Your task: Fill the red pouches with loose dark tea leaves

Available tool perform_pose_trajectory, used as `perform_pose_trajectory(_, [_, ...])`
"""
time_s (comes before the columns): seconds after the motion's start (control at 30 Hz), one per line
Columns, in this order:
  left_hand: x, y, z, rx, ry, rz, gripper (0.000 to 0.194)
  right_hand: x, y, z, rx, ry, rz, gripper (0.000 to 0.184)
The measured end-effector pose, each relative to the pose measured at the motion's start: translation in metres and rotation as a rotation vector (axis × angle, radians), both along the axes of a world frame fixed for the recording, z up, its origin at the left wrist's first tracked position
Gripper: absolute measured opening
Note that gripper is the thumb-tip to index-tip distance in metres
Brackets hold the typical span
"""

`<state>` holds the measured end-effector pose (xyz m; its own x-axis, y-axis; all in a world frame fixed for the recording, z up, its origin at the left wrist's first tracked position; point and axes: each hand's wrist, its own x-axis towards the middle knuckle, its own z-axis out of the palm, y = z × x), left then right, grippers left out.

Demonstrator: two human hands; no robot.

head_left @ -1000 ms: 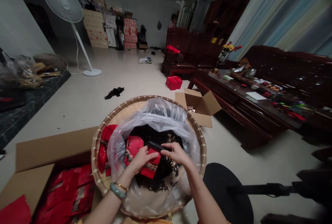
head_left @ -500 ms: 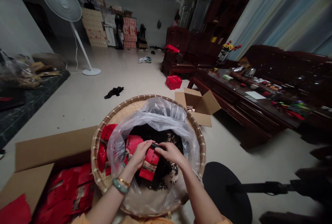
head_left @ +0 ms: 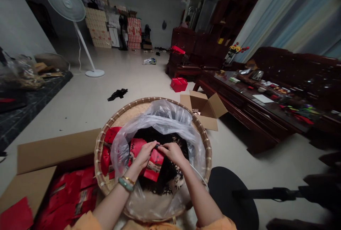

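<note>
My left hand (head_left: pixel 146 154) and my right hand (head_left: pixel 172 151) are closed and close together over a large round basket (head_left: pixel 98 159). Between them hangs a red packet (head_left: pixel 153 173), pinched along its top edge. A short black strip (head_left: pixel 157 146) shows at that edge between my fingers; its kind is unclear. Below lies a heap of black, dried-looking pieces (head_left: pixel 167 180) inside a clear plastic bag (head_left: pixel 157 118) lining the basket. Another red packet (head_left: pixel 136 146) rests in the bag left of my hands. More red packets (head_left: pixel 105 155) sit between bag and basket wall.
At lower left, an open carton (head_left: pixel 58 148) holds many red packets. Beyond the basket stand another open carton (head_left: pixel 211 111) and a red box (head_left: pixel 178 84). A black round base (head_left: pixel 231 201) with a pole is at right. A white fan (head_left: pixel 94 73) stands farther back.
My fingers have drawn closer together along the packet's top edge, so less of the black strip shows. The packet hangs slightly higher. The view has shifted a little.
</note>
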<state>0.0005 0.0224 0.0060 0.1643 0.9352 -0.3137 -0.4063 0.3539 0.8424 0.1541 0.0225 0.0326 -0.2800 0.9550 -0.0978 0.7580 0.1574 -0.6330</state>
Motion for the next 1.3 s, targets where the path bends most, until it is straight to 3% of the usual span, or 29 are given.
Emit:
perform_pose_trajectory(0.4, [-0.003, 0.01, 0.003, 0.031, 0.025, -0.049, 0.042, -0.001, 0.01, -0.003, 0.029, 0.045, -0.039, 0.039])
perform_pose_trajectory(0.47, [-0.006, 0.007, 0.002, 0.017, 0.061, -0.136, 0.043, -0.001, 0.012, -0.006, 0.026, 0.078, -0.066, 0.04])
perform_pose_trajectory(0.57, [-0.01, 0.0, -0.001, -0.025, 0.123, -0.374, 0.042, 0.001, 0.015, -0.011, -0.006, 0.124, -0.108, 0.043])
perform_pose_trajectory(0.63, [-0.013, -0.004, -0.003, -0.034, 0.137, -0.434, 0.043, 0.004, 0.016, -0.013, -0.088, 0.183, -0.117, 0.048])
perform_pose_trajectory(0.73, [-0.017, -0.006, -0.003, -0.037, 0.143, -0.452, 0.044, 0.012, 0.019, -0.015, -0.261, 0.353, -0.136, 0.057])
perform_pose_trajectory(0.83, [-0.02, -0.005, 0.001, -0.046, 0.148, -0.447, 0.045, 0.023, 0.022, -0.014, -0.316, 0.476, -0.211, 0.06])
perform_pose_trajectory(1.1, [-0.01, -0.003, 0.004, -0.033, 0.15, -0.368, 0.045, 0.018, 0.013, -0.015, -0.11, 0.289, -0.143, 0.043])
perform_pose_trajectory(1.3, [-0.009, -0.003, 0.005, -0.006, 0.14, -0.338, 0.039, 0.01, 0.013, -0.013, -0.004, 0.164, -0.125, 0.044])
